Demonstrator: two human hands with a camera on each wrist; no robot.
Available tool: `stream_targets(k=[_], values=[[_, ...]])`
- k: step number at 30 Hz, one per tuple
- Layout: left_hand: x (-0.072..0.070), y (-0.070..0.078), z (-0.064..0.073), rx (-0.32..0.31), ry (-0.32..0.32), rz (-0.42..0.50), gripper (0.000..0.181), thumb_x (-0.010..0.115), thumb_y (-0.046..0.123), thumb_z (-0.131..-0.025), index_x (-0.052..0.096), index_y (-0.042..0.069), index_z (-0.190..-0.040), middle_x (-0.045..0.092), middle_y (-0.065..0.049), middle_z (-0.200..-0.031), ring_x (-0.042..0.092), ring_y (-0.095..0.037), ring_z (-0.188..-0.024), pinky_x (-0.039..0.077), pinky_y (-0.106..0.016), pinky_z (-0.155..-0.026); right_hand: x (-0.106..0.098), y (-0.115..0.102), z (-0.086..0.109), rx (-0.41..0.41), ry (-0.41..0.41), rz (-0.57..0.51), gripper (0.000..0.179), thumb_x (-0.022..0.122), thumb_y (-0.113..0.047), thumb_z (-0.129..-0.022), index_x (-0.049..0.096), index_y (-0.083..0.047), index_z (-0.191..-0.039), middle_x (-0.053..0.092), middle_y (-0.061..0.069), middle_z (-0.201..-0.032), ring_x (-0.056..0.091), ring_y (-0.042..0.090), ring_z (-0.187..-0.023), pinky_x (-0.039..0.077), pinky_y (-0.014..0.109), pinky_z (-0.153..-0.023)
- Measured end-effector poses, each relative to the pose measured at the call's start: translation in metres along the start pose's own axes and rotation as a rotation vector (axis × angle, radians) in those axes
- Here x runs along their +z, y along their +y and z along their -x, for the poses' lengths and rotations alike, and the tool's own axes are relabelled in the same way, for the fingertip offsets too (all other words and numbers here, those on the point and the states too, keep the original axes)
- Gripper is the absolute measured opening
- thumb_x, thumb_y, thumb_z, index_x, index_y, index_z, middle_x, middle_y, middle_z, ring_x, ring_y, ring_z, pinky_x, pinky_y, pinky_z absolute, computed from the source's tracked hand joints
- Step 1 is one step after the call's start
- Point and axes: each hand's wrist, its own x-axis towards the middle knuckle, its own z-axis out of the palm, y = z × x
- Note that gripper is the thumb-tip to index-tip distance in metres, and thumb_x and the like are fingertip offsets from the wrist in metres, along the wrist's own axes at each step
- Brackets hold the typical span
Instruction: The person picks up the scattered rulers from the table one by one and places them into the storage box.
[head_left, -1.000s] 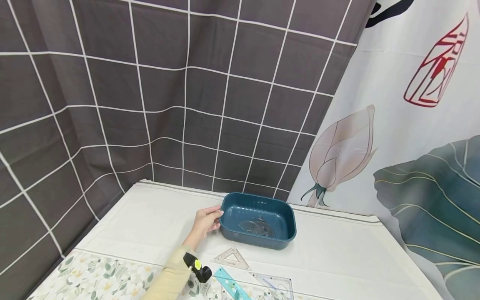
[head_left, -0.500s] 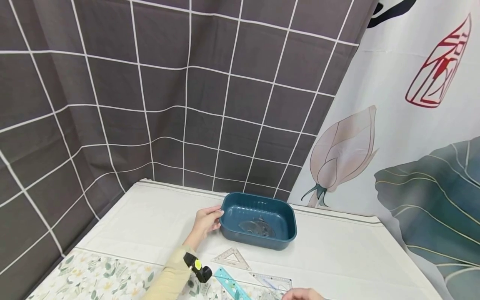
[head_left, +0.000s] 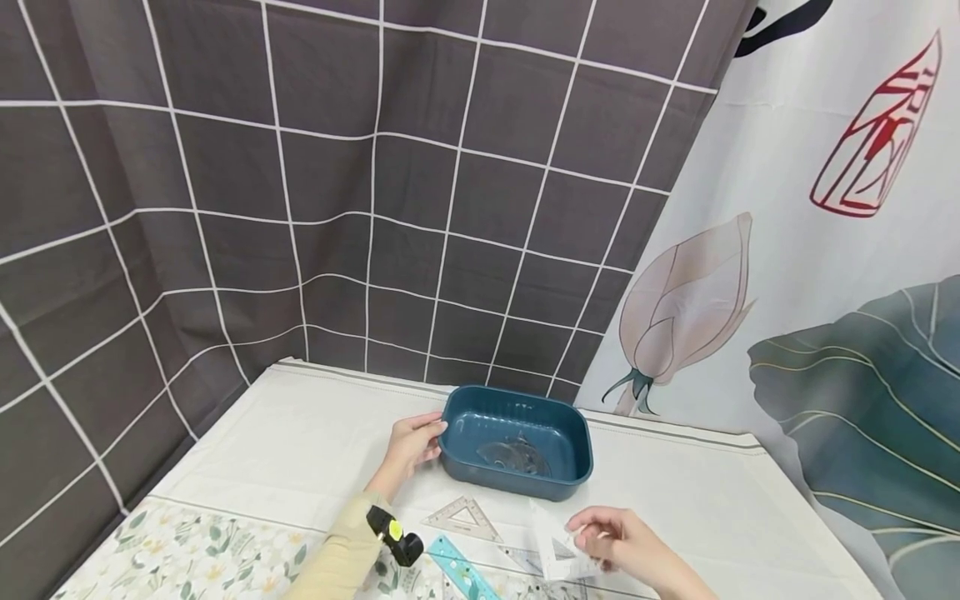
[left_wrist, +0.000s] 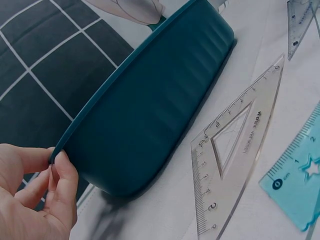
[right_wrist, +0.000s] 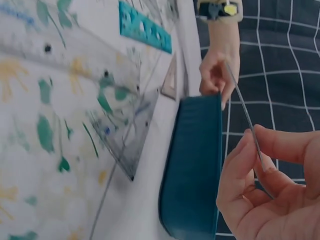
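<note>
A dark blue plastic basin (head_left: 517, 485) stands near the back of the table, with clear, curved-looking plastic (head_left: 517, 457) on its floor. My left hand (head_left: 412, 442) pinches the basin's left rim between thumb and fingers; the left wrist view shows this grip on the rim (left_wrist: 60, 142) closely. To the right and nearer me, my right hand (head_left: 618, 537) holds up a clear set square (head_left: 546, 554) with a triangular cutout. In the right wrist view, the set square (right_wrist: 244, 107) appears edge-on as a thin line between thumb and fingertips of the right hand (right_wrist: 280, 200).
Before the basin lies a brownish clear set square (head_left: 482, 518), beside a turquoise ruler (head_left: 461, 567) with star cutouts. More clear drawing tools lie on the floral cloth, including a triangle (right_wrist: 130, 140) and a straight ruler (right_wrist: 65, 57). A dark checked curtain (head_left: 330, 275) hangs behind.
My right hand has come into the head view from the bottom edge and moved up, lifting the clear set square. The left hand and the basin have stayed put.
</note>
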Motion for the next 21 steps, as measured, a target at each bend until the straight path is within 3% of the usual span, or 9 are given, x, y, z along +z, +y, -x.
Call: stream_targets(k=[6,11,21], values=[[0.0,0.0,0.0,-0.005,0.003,-0.007,0.036,0.066,0.006,-0.087,0.062,-0.003,-0.121,0.067,-0.009,-0.082,0.054,-0.004,-0.059,0.053,-0.015,-0.053,-0.016,-0.005,-0.015,-0.051,0.08,0.045,0.032,0.063,-0.015,-0.091,0.062,0.01,-0.112,0.067,0.0,-0.086,0.052,0.004,-0.066,0.048,0.019,-0.056],[0.0,0.0,-0.001,-0.001,0.007,-0.002,0.035,0.066,0.006,-0.087,0.063,-0.003,-0.121,0.067,-0.009,-0.081,0.054,-0.004,-0.058,0.052,-0.014,-0.052,-0.028,-0.014,-0.035,-0.077,0.136,0.042,0.036,0.065,-0.018,-0.091,0.062,0.011,-0.112,0.066,-0.006,-0.08,0.054,0.003,-0.068,0.049,0.018,-0.058],[0.0,0.001,0.0,-0.006,0.0,0.002,0.035,0.066,0.005,-0.087,0.063,-0.003,-0.121,0.066,-0.007,-0.079,0.054,-0.004,-0.057,0.052,-0.013,-0.051,-0.038,-0.023,-0.071,-0.032,0.265,0.012,0.036,0.068,-0.017,-0.09,0.064,0.01,-0.113,0.067,-0.007,-0.075,0.056,0.005,-0.067,0.052,0.017,-0.06]])
